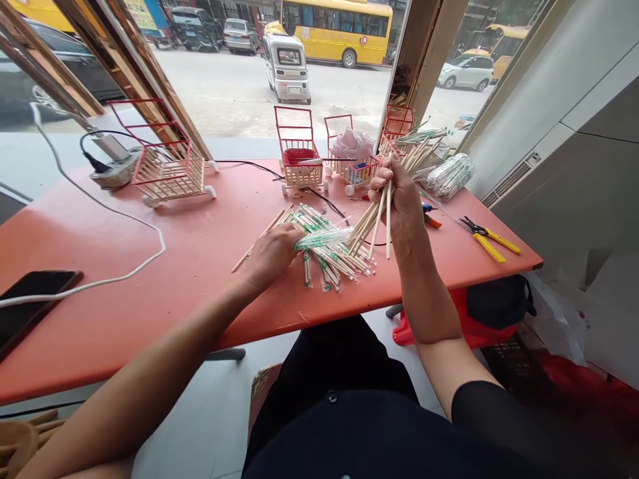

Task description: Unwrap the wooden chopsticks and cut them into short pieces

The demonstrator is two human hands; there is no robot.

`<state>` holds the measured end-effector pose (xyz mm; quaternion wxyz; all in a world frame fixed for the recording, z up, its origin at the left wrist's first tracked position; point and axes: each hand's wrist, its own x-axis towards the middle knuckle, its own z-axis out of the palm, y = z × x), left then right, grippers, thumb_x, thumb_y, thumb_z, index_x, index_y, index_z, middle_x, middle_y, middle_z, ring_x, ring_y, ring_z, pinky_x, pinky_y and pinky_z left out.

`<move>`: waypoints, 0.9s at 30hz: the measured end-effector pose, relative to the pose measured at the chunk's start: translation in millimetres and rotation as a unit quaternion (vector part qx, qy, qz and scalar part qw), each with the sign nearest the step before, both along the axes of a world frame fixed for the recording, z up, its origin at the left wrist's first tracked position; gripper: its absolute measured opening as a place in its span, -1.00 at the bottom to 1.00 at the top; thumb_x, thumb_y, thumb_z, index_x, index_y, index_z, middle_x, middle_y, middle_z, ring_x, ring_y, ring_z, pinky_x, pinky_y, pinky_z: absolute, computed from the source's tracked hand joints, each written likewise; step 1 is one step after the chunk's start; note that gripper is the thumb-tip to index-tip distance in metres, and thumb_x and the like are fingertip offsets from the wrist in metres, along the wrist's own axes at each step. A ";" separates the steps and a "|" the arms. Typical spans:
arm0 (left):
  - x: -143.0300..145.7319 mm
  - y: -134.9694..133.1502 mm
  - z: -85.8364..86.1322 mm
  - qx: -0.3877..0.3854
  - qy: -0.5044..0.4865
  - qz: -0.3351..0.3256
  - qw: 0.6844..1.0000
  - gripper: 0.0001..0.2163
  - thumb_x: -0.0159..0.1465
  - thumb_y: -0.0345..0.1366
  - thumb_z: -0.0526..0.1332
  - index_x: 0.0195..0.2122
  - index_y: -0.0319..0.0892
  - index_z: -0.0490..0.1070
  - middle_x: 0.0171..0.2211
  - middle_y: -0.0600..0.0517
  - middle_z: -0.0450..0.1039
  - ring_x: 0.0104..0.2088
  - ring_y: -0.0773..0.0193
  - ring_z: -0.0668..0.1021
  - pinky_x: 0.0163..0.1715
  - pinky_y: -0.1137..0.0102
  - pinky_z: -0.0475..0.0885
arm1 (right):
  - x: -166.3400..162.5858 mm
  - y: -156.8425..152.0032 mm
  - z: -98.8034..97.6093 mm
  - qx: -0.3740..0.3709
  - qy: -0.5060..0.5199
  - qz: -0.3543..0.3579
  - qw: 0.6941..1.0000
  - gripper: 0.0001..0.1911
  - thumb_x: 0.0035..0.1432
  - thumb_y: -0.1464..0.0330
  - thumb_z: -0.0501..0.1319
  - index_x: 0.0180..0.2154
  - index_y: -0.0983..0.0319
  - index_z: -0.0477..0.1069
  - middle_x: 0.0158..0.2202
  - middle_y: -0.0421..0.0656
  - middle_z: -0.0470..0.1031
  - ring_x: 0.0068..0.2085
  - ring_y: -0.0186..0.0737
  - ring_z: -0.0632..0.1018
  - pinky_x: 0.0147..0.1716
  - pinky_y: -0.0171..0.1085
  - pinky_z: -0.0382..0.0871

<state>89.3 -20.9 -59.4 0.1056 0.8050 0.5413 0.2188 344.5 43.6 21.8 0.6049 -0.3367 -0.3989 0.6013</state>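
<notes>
My right hand (401,199) is closed round a bundle of bare wooden chopsticks (375,216), held slanted above the orange table (150,266). My left hand (272,253) rests on the table and grips a clear-wrapped pair of chopsticks (322,238) at one end. Under both hands lies a pile of wrapped chopsticks (324,256) with green print.
Small carts made of chopsticks stand at the back: one left (167,174), one middle (302,163), one with a white bag (357,163). Yellow-handled pliers (486,238) lie at right, a phone (30,299) and white cable (124,219) at left. More wrapped chopsticks (449,174) lie far right.
</notes>
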 end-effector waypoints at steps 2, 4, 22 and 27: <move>-1.1 5.5 -9.2 0.010 0.050 -0.005 0.999 -0.92 0.23 -0.40 0.26 -0.36 -0.11 0.54 -0.15 -0.11 0.62 -0.24 0.07 0.61 -0.33 0.32 0.31 | -0.6 -2.4 2.4 -0.012 0.013 0.007 1.000 -0.48 0.42 -0.07 0.38 -0.31 0.11 0.21 -0.52 -0.39 0.05 -0.52 -0.42 0.22 -0.57 -0.36 0.14; -4.3 9.3 -15.5 0.023 0.065 -0.011 0.998 -0.90 0.25 -0.41 0.26 -0.33 -0.10 0.57 -0.10 -0.11 0.64 -0.22 0.07 0.63 -0.33 0.32 0.31 | -0.4 -3.2 2.2 -0.015 0.022 0.007 1.000 -0.48 0.41 -0.11 0.37 -0.30 0.10 0.24 -0.54 -0.41 -0.01 -0.55 -0.41 0.12 -0.60 -0.34 0.07; -12.1 2.4 81.9 -0.170 -0.640 0.092 0.744 -0.75 0.38 -0.61 0.35 -0.45 -0.31 0.52 -0.50 -0.05 0.56 -0.61 0.54 0.25 -0.70 0.60 0.13 | -24.5 -17.0 -10.9 -0.017 -0.063 0.219 0.974 -0.59 0.57 0.05 0.27 -0.18 0.26 0.55 -0.57 -0.45 -0.08 -0.58 -0.45 -0.07 -0.67 -0.38 -0.15; 14.9 0.9 90.4 -0.233 -0.690 0.066 0.682 -0.76 0.35 -0.64 0.43 -0.43 -0.31 0.50 -0.54 0.09 0.40 -0.62 0.57 0.27 -0.73 0.64 0.12 | -34.5 -23.3 -12.3 -0.028 -0.073 0.263 0.962 -0.55 0.52 0.00 0.31 -0.08 0.29 0.60 -0.52 -0.41 0.11 -0.57 -0.47 -0.06 -0.68 -0.37 -0.20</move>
